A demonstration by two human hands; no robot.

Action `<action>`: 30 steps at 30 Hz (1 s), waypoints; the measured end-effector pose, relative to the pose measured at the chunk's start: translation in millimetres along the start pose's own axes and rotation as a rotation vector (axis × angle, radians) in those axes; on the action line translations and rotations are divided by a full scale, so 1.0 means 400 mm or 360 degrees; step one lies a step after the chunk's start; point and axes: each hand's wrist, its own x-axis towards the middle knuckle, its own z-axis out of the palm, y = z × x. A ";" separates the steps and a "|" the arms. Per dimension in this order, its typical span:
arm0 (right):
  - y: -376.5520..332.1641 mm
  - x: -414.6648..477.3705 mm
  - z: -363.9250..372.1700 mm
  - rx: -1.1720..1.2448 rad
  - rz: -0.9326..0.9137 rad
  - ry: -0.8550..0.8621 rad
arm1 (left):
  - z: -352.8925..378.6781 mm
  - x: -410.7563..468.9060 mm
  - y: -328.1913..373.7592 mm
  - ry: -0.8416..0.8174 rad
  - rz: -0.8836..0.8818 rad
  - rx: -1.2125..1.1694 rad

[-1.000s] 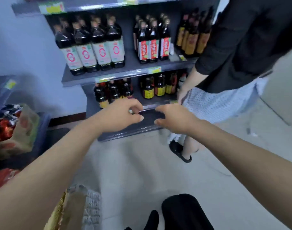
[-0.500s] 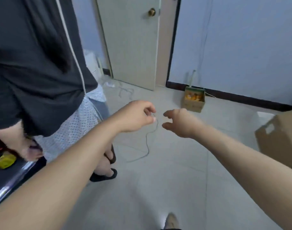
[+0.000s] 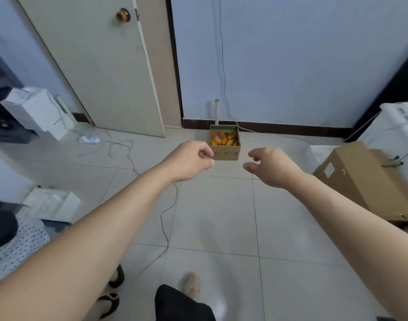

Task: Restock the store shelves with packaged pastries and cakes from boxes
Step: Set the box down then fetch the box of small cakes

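Facing the small open box (image 3: 225,154) of orange packets (image 3: 223,140), which sits on the floor against the wall, just right of the door (image 3: 101,66). Both arms are out front, nothing carried: left hand (image 3: 189,161) curled in, thumb against fingers; right hand (image 3: 270,166) loose, fingers bent and apart. Fetch step, I reckon. Next I'd need to close in, crouch and take the box by both sides, minding the cable (image 3: 161,216) across the tiles.

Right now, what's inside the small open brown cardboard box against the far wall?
A loose pile of orange-and-yellow wrapped packets fills the cardboard box; its green inner back wall shows. Anything beneath the top layer, and the box floor, is covered.
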 end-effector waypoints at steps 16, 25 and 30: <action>0.187 0.731 -0.201 0.0139 0.0298 0.0051 | -0.067 0.891 0.050 -0.0175 -0.0007 -0.0012; 0.324 1.176 -0.277 0.0186 0.0141 -0.0099 | -0.007 1.297 0.085 -0.0109 -0.0240 -0.0021; 0.355 1.393 -0.292 0.0116 0.0120 -0.0240 | 0.002 1.474 0.068 -0.0013 -0.0381 -0.0061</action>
